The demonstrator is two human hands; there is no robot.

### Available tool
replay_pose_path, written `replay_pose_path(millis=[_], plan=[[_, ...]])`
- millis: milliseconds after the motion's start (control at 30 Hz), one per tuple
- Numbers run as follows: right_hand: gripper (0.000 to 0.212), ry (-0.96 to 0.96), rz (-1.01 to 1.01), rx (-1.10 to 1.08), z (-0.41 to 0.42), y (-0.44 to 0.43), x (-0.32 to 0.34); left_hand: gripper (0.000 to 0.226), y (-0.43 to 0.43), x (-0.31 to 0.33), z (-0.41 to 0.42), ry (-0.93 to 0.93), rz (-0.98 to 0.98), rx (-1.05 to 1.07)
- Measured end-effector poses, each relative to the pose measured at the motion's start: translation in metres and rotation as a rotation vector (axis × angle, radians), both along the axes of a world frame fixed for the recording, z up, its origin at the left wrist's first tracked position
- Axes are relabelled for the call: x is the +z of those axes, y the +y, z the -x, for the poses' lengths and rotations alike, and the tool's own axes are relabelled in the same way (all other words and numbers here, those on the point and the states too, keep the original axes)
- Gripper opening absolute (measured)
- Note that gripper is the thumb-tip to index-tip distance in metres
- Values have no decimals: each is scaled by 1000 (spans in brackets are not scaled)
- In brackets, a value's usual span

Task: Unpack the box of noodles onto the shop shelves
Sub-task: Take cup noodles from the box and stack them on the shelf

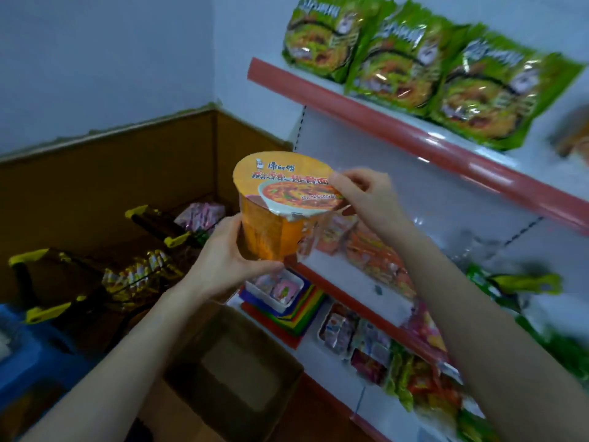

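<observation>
At nine o'clock from the cup I saw black baskets with yellow handles (pixel 73 272) on the floor against the brown wall panel, with small packets in them. I had the left hand (pixel 229 260) wrapped round the lower body of the orange noodle cup (pixel 280 218), fingers curled under its base and thumb lying up its left wall. The cup was held in the air at mid-frame, tilted so its printed lid faced me, in front of the white shelves (pixel 382 122) and resting on none of them. At six o'clock below it sat the open cardboard box (pixel 255 403) on the floor, its brown bottom showing. At three o'clock on the lid, the right hand (pixel 363 193) had its fingers bent, pinching the lid's right edge. At one o'clock, green noodle packets (pixel 404 62) stood in a row on the top shelf. Orange packets (pixel 373 250) lay on the middle shelf behind the right forearm, and at five o'clock mixed packets (pixel 366 339) crowded the lower shelf.
</observation>
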State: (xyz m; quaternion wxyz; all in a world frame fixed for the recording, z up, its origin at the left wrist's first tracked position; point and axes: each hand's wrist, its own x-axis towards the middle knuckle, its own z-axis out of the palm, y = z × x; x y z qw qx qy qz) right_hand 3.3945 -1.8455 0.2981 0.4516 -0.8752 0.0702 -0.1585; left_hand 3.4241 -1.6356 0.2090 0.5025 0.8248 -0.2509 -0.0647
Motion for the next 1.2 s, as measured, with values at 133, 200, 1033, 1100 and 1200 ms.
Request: replay_pose_path(millis=[133,200,1033,1100,1200], plan=[[19,-38,-22,-141,47,-29,45,84,-39,43,11,-47,-7,-93],[20,-62,-32,-221,72,-44,65,68,-62,64,22,-79,24,-134],[14,-300,-295,-493,312,-305,199,60,-387,215,179,-208,270,-582],[16,-335,-300,-529,306,-318,203,53,-405,224,176,-285,257,-559],[22,-389,-281,-574,291,-339,211,63,-432,235,163,-348,253,-505]])
